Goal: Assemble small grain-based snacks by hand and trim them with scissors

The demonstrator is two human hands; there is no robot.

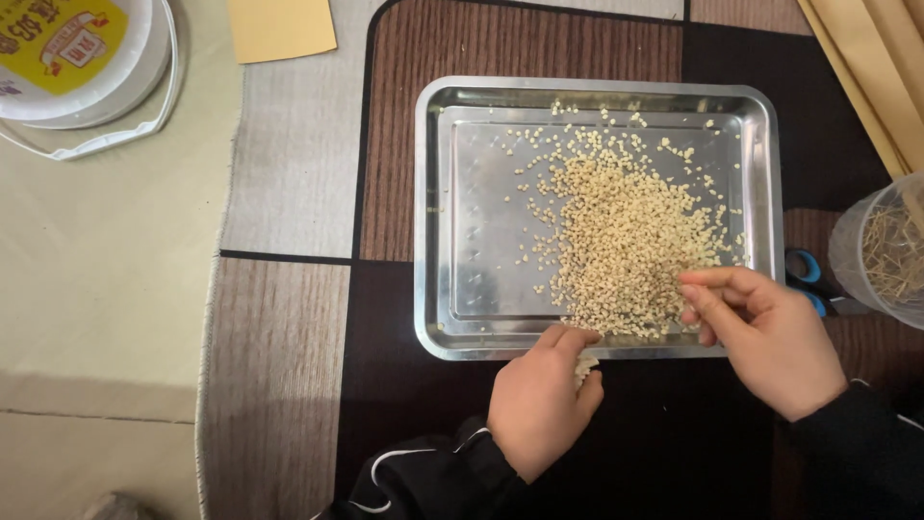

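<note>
Left hand (541, 409) sits at the near rim of the metal tray (438, 221), curled closed, with a few pale grains showing between thumb and fingers, so it appears to be cupping a small lot of them just off the tray's edge. Right hand (765, 337) is over the tray's near right corner, fingertips pinched together at the edge of the grain heap; whether a grain is actually held between them I cannot tell.

Risks, as I judge them:
- The left hand's grains hang over the rug (289, 385), not the tray. Any loosening of the fist would drop them onto the dark striped pile, where they would be hard to find.
- The heap reaches right up to the near rim. A sweep of either hand toward the body could push grains over the low lip.
- The tray is light and shiny; a wrist leaning on its rim might tip or slide it.

The grains (626, 231): small, pale tan, roughly uniform, heaped thickly in the tray's right half and thinning to scattered single pieces toward its left and far side. The left third of the tray shows bare metal.
</note>
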